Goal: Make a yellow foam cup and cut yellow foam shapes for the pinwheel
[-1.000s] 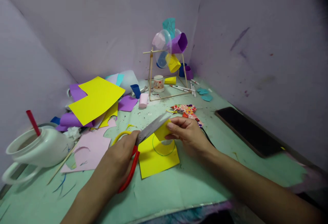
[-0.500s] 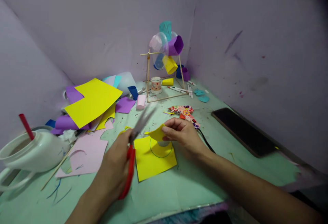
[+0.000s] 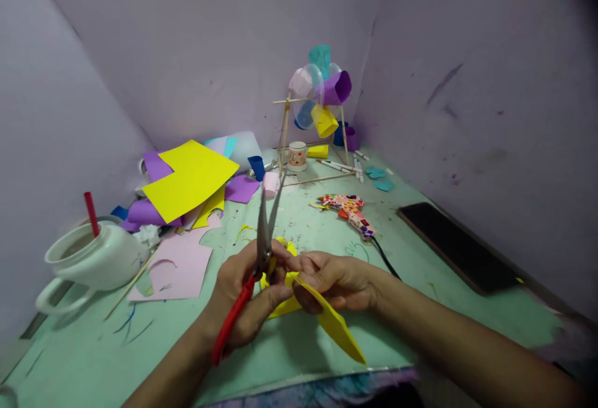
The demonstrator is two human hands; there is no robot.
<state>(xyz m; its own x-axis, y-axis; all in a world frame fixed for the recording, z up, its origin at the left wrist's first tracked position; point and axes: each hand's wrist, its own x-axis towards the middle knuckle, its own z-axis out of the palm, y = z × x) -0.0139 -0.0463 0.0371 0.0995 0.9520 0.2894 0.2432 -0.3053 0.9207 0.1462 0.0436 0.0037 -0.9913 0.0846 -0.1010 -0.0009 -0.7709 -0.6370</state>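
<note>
My left hand (image 3: 243, 296) is closed around red-handled scissors (image 3: 232, 321), whose slightly parted blades point up and away from me. My right hand (image 3: 339, 280) pinches a piece of yellow craft sheet (image 3: 337, 327), one corner of which tilts down towards me. The fingertips of both hands meet at this sheet, just below the scissors' pivot. More yellow shows under and between the hands; whether it is one piece or two I cannot tell. Beyond my right hand lies a flower-patterned glue gun (image 3: 348, 208) with a black cord.
At the left stand a white teapot-like pot (image 3: 100, 265) with a red stick and a cut pink sheet (image 3: 180, 268). Yellow sheets (image 3: 191, 177) are piled behind. A stick frame (image 3: 284, 128) with a wheel of coloured cups stands at the back, a phone (image 3: 443, 246) to the right.
The yellow sheet has been lifted off the table and tilted in my right hand. My left hand has moved right with the scissors, up against my right hand. The view has shifted left.
</note>
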